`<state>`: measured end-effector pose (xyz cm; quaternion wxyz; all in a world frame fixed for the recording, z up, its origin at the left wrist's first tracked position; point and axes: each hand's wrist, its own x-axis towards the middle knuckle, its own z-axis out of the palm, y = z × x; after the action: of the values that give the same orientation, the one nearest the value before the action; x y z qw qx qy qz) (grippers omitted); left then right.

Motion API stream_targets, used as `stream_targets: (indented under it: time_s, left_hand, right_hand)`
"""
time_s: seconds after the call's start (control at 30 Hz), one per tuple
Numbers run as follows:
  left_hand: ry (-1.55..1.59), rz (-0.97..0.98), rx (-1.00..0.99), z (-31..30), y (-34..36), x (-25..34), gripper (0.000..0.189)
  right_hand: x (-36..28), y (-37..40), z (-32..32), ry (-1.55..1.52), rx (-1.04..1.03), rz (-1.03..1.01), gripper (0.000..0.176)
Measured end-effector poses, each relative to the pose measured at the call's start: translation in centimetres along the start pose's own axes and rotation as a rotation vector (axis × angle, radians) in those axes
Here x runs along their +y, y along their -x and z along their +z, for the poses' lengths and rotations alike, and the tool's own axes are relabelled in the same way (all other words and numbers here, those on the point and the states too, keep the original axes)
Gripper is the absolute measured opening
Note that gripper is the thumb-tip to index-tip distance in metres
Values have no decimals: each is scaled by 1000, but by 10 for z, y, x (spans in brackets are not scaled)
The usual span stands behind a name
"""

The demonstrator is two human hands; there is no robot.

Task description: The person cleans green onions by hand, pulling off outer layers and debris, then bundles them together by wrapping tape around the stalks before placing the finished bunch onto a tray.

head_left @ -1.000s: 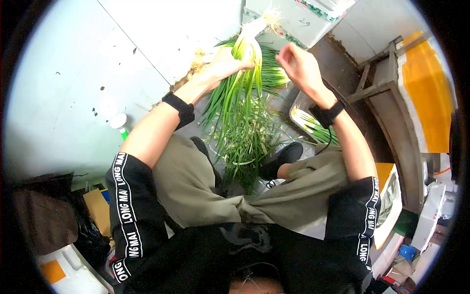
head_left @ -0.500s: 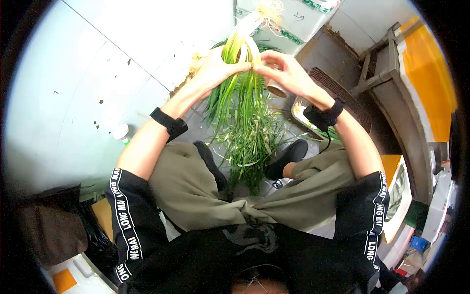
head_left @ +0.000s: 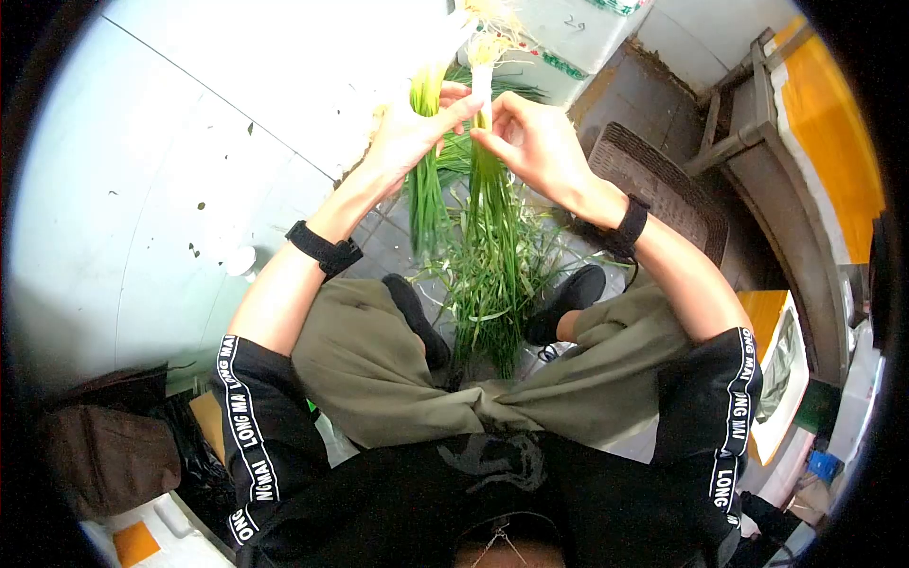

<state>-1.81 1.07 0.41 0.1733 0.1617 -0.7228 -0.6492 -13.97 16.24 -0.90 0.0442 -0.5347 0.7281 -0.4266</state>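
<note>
Long green stalks with white stems and pale roots hang in two bunches at the top centre. My left hand (head_left: pixel 417 131) is closed round the left bunch (head_left: pixel 426 194), its thumb reaching to the other stems. My right hand (head_left: pixel 542 142) pinches the right bunch (head_left: pixel 485 175) just below its white part, fingers curled. The roots (head_left: pixel 492 43) point up, away from me. Below the hands, a loose heap of green leaves (head_left: pixel 502 284) lies on the floor between my shoes.
White foam boxes (head_left: pixel 568 38) stand beyond the hands. A brown woven basket (head_left: pixel 653 180) is on the floor at the right, beside a metal-legged table (head_left: pixel 757 123). The white wall (head_left: pixel 142 170) runs along the left. An open foam box (head_left: pixel 781 379) sits at lower right.
The stalks, together before, now hang as two separate bunches. My right hand has turned and moved slightly lower. The round brown-ended object near it no longer shows.
</note>
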Motion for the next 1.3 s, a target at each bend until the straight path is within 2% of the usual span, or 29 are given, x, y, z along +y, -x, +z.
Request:
stream_targets:
  time_s: [0.07,0.13,0.17,0.27,0.33,0.4,0.47,0.53,0.63,0.73,0.8,0.87,0.97,1.07,1.1,1.17,1.3]
  left_hand:
    - [-46,59,39,1,1,-1,39]
    - [-111,134,79,0,-1,-3,41]
    - [-130,81,116,-4,-3,-7,41]
    - [-84,88,130,-7,1,1,42]
    - [-48,46,119,-11,3,2,39]
    - [37,10,110,-12,3,3,41]
    - [58,1,103,-11,3,2,41]
    - [78,-9,92,-9,4,5,42]
    - [52,-5,73,-9,7,7,42]
    - [12,0,106,-13,6,5,43]
    - [57,-25,50,-15,9,9,43]
    - [37,-21,55,-12,10,8,43]
    - [55,-26,52,-12,10,8,42]
    - [91,-37,51,-12,9,6,43]
    - [96,-38,54,-13,9,5,43]
    - [83,-51,57,-12,10,5,44]
    - [75,-77,57,-11,9,2,47]
  right_hand:
    - [-3,1,2,146,8,-97,31]
    - [0,1,4,164,-8,-139,30]
    - [3,-1,5,106,-16,-172,29]
    - [10,-1,5,10,-38,-220,30]
    - [13,-1,5,-50,99,-221,33]
    - [11,-3,4,-52,120,-150,39]
    - [10,-5,2,-211,-22,9,47]
    - [15,-7,5,-225,-59,-5,51]
    - [16,-8,4,-109,-72,-89,41]
    - [12,-8,-2,-69,-69,-134,40]
    - [8,-6,-2,-45,-115,-93,39]
    - [9,2,0,44,80,-231,39]
    - [3,4,1,220,81,-300,33]
    - [2,5,7,136,108,-309,24]
    - [0,4,8,136,108,-310,24]
    - [-2,3,9,32,60,-183,18]
    - [-6,4,17,-39,102,-38,17]
